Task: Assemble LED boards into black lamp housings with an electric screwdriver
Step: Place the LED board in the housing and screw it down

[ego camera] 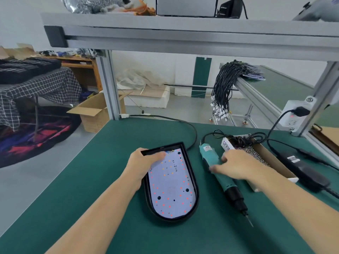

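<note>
Left hand (145,162): at the upper left corner of black lamp housing (194,182), thumb laid over the rim onto the white LED board (170,187), remaining fingers hidden behind the housing wall. Right hand (236,166): spread, fingers loosely extended over the teal body of electric screwdriver (222,176), blurred at the tips; contact with the tool likely, firm grip not discernible. LED board: seated inside housing, dotted with red and orange points, several dark holes. Housing: flat on green bench mat (110,198), just left of screwdriver. Screwdriver: lying on mat, bit toward the near edge, black cord looping off the far end. Cardboard box (271,158): right of the tool, partly covered by right hand, contents small and metallic, not identifiable; label cut off. Black power adapter (302,171): far right. Wall socket (295,114) on aluminium frame post. Bundle of black wire leads (223,87) draped over neighbouring conveyor. Background: checked cloth-covered table, open carton, grey floor.
</note>
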Motion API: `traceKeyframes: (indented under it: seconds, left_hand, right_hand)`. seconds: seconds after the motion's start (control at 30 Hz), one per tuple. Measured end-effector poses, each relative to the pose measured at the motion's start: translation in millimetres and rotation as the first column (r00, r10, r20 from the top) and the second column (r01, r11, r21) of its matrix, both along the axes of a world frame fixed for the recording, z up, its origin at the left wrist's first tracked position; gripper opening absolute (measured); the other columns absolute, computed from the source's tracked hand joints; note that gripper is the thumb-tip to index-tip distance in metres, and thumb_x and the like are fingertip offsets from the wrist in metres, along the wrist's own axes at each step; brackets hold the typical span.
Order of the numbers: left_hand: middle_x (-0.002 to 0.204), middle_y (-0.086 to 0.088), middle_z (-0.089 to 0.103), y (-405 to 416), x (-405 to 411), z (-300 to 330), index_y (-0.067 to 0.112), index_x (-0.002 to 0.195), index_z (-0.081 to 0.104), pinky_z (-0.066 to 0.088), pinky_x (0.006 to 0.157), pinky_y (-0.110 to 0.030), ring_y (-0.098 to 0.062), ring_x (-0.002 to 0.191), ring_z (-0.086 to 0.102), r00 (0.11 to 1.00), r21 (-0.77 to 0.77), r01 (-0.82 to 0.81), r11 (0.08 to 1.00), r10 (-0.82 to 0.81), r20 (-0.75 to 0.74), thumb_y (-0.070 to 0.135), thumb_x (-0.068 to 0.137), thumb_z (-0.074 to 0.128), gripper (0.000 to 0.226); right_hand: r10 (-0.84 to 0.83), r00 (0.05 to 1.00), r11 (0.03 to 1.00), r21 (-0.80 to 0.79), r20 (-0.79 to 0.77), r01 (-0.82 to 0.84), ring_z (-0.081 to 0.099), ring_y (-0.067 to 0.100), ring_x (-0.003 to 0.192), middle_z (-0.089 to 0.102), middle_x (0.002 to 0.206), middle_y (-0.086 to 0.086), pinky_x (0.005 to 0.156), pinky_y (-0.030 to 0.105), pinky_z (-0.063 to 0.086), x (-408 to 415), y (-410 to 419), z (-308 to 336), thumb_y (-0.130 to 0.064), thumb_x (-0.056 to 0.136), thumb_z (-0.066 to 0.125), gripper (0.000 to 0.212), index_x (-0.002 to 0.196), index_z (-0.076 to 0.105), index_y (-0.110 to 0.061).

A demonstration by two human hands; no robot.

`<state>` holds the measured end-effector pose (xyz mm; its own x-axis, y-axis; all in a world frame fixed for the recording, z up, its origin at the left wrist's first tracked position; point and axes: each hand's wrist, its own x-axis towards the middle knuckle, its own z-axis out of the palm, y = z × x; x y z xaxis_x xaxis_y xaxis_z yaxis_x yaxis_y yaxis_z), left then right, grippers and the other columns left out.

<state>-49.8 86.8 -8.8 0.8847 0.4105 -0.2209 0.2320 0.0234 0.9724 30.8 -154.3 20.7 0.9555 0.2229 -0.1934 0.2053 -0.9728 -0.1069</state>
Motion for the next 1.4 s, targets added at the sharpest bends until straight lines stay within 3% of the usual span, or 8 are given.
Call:
traceKeyframes:
  seconds: [0.1,0.3,0.57,0.77,1.0,1.13,1.23,1.4]
  left_hand:
    - [0.096,-0.009,0.067,-2.5,-5.0,9.1,0.007,0.101,0.062,0.045,0.087,-0.037,-0.027,0.091,0.06,0.996,-0.033,0.056,0.998,-0.058,-0.069,0.025,0.068,0.08,0.042]
    - [0.111,-0.024,0.065,-16.4,-19.9,14.0,0.003,0.12,0.049,0.052,0.088,-0.049,-0.032,0.087,0.062,0.994,-0.157,0.087,0.984,-0.096,-0.049,-0.006,0.054,0.071,0.07]
    - [0.101,-0.02,0.068,-39.2,-19.8,5.7,0.002,0.122,0.048,0.057,0.074,-0.048,-0.036,0.081,0.067,0.994,-0.263,0.087,0.961,-0.101,-0.039,-0.02,0.077,0.057,0.051]
    - [0.109,-0.02,0.069,-51.1,-17.7,-0.3,0.005,0.119,0.053,0.056,0.084,-0.05,-0.039,0.098,0.067,0.987,-0.205,0.116,0.972,-0.135,-0.084,-0.013,0.079,0.059,0.044]
    - [0.128,-0.003,0.053,-46.8,-16.5,9.9,0.013,0.135,0.04,0.043,0.089,-0.033,-0.021,0.107,0.055,0.993,0.109,0.057,0.992,-0.045,-0.105,0.016,0.056,0.079,0.088]
    - [0.143,0.004,0.035,-52.8,-6.1,25.8,0.021,0.139,0.039,0.024,0.109,-0.037,-0.018,0.134,0.028,0.997,0.69,-0.074,0.72,0.036,0.07,0.035,0.078,0.075,0.072]
    - [0.125,0.011,0.052,-84.9,12.0,46.6,0.025,0.118,0.059,0.02,0.093,-0.022,-0.013,0.122,0.037,0.94,0.848,-0.092,0.522,-0.235,0.247,0.033,0.082,0.068,0.038]
    - [0.107,0.007,0.068,-161.1,66.8,65.4,0.026,0.1,0.071,0.037,0.096,-0.032,-0.019,0.105,0.058,0.804,0.951,0.241,0.196,-0.589,-0.083,0.024,0.091,0.054,0.02]
  right_hand:
    - [-0.057,0.988,0.986,0.144,-0.142,0.078,0.057,0.016,0.058,0.057,0.077,0.001,0.053,0.026,0.043,-9.0,-3.6,-6.7,-0.058,0.076,0.07,0.047,0.079,0.053,-0.014]
    - [-0.097,0.958,0.913,0.36,-0.27,0.193,0.059,0.018,0.056,0.061,0.075,0.005,0.045,0.02,0.042,-15.6,-10.2,-7.4,-0.033,0.076,0.073,0.032,0.088,0.057,-0.008]
    - [0.191,0.769,0.168,0.792,-0.61,0.587,0.065,0.021,0.063,0.068,0.076,0.012,0.057,0.031,0.055,-22.7,-49.6,21.9,-0.015,0.081,0.064,0.027,0.105,0.053,-0.008]
    - [0.33,0.816,-0.103,0.841,-0.475,0.531,0.059,0.015,0.059,0.061,0.074,0.01,0.052,0.023,0.056,-12.3,-58.8,68.4,-0.006,0.067,0.069,0.039,0.101,0.051,0.0]
    - [0.231,0.951,-0.306,0.912,-0.207,0.273,0.053,0.005,0.051,0.056,0.069,0.0,0.049,0.018,0.05,3.5,-70.7,99.3,-0.005,0.071,0.061,0.023,0.092,0.054,-0.009]
    - [0.172,0.969,-0.365,0.901,-0.18,0.232,0.052,0.006,0.051,0.055,0.066,-0.003,0.049,0.018,0.049,8.8,-82.3,86.3,-0.004,0.07,0.063,0.025,0.09,0.053,-0.016]
    - [0.065,0.984,-0.318,0.931,-0.169,0.181,0.056,0.008,0.052,0.06,0.064,-0.002,0.05,0.02,0.052,10.7,-91.1,78.3,-0.007,0.068,0.068,0.026,0.086,0.051,-0.016]
    - [-0.046,0.989,-0.272,0.954,-0.143,0.126,0.048,0.007,0.046,0.054,0.061,-0.004,0.046,0.019,0.046,13.7,-98.4,72.4,-0.009,0.076,0.07,0.021,0.084,0.052,-0.018]
